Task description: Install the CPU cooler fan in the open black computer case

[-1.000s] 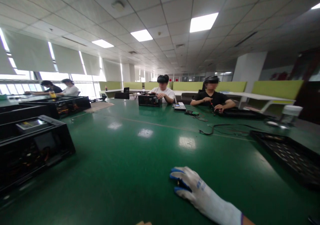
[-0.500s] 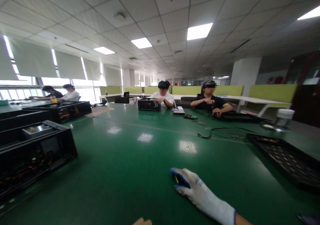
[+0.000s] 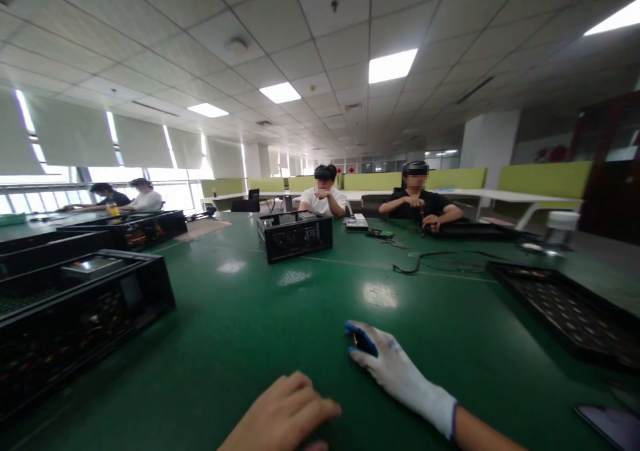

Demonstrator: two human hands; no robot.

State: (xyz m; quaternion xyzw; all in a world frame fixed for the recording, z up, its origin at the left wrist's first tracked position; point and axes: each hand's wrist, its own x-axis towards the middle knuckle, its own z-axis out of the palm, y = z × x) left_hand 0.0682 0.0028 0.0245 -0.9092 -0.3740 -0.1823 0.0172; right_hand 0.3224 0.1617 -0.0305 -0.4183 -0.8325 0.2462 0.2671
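Note:
My right hand (image 3: 385, 357) wears a white glove with blue-coated fingers and rests low over the green table. Its fingers and thumb curve round a small dark gap with a pale sliver in it; what is held there is too small to name. Bare, my left hand (image 3: 287, 414) reaches in from the bottom edge with loosely bent, parted fingers and nothing visible in it. Beyond both hands, a black computer case (image 3: 297, 236) stands near the far side of the table, turned at an angle. Neither hand touches it.
More black computer cases (image 3: 150, 277) line the left side. A black panel (image 3: 565, 311) lies at right, with a phone-like dark slab (image 3: 607, 427) nearer me. Black cables (image 3: 425, 259) and a green circuit board (image 3: 381, 233) lie farther back. Two people sit opposite, one holding a red-handled tool.
The far computer case has come nearer and turned, and the person behind it has a hand raised to the face. My left hand has risen farther into view.

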